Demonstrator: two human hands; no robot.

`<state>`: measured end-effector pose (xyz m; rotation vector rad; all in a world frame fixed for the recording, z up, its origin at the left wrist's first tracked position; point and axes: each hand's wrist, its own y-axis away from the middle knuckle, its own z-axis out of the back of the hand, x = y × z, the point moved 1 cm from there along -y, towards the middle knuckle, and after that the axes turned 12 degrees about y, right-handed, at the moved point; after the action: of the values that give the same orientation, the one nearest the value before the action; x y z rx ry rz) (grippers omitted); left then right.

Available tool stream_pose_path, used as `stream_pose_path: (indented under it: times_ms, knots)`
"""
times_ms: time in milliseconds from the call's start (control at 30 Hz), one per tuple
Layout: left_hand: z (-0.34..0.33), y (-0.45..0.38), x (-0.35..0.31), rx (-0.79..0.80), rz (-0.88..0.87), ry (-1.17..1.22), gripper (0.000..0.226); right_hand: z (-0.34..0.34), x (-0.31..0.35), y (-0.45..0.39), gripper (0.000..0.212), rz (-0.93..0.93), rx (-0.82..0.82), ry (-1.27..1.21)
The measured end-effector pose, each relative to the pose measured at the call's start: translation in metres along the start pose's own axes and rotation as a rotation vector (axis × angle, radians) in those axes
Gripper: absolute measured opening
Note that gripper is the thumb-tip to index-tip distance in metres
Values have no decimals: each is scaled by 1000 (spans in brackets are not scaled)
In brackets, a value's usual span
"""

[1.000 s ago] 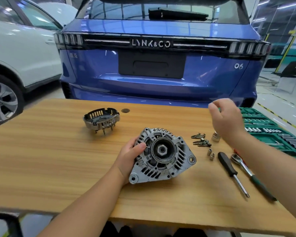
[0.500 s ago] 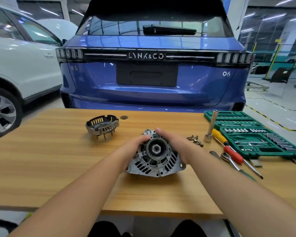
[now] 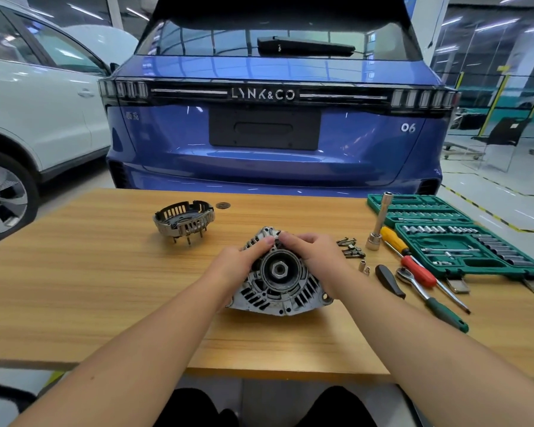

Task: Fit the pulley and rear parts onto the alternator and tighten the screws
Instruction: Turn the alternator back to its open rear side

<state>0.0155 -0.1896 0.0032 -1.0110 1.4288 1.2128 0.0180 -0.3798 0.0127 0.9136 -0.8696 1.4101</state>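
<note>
head view: only camera, looks down over both forearms at the bench.
alternator [image 3: 279,280]: sits on the wooden table [image 3: 74,288] near its front edge, pulley end up and tilted toward the person, hex nut [image 3: 279,269] at centre.
left hand [image 3: 239,261]: fingers curled over the upper-left of the housing, holding it.
right hand [image 3: 313,252]: fingers curled over the upper-right, fingertips [image 3: 285,237] meet the left hand's at the top edge. Cannot tell if they pinch a small part there.
rear cover [image 3: 184,221]: well apart, back-left on the table, not yet fitted.
screws [image 3: 349,247]: loose pile just right of the alternator, two small sleeves [image 3: 363,266] nearer the person.
tools: ratchet [image 3: 429,298], black-handled driver [image 3: 390,281], red/yellow screwdriver [image 3: 410,260], upright socket extension [image 3: 379,223], green socket case [image 3: 463,238] open at right.
step (judgement): steadying or reorienting the body before rear parts go on.
do it well: keep both palms on the casting, not on the fins; turn it rear-up and rest it stable before letting go.
risk: the round body may roll toward the table edge; the screw pile is close enough to get swept.
</note>
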Motion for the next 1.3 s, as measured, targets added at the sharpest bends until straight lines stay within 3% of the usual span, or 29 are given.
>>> stream_pose_path:
  times_ms: [167,267,533,733,867,1000,1133,1200,1300]
  knots:
    - [3,10,7,-6,-144,37,64,-4,7,5,74,33,-90,79]
    - [6,16,14,-81,-301,-50,54,-8,7,9,58,152,-127,155]
    - [10,13,19,-201,-537,-312,58,-11,-2,15,60,337,-241,203]
    - [13,7,24,-179,-598,-347,59,-14,-4,20,41,380,-307,211]
    - [14,11,23,-101,-492,-298,72,-15,-4,22,50,357,-285,199]
    - [12,21,14,-72,-252,-103,102,-15,0,23,62,324,-225,223]
    - [7,24,-1,-58,152,141,91,-13,8,22,76,254,-143,286]
    - [7,26,-9,-53,234,136,85,-11,9,23,82,225,-117,320]
    - [14,28,-16,-85,314,34,106,-6,11,24,88,108,-57,342]
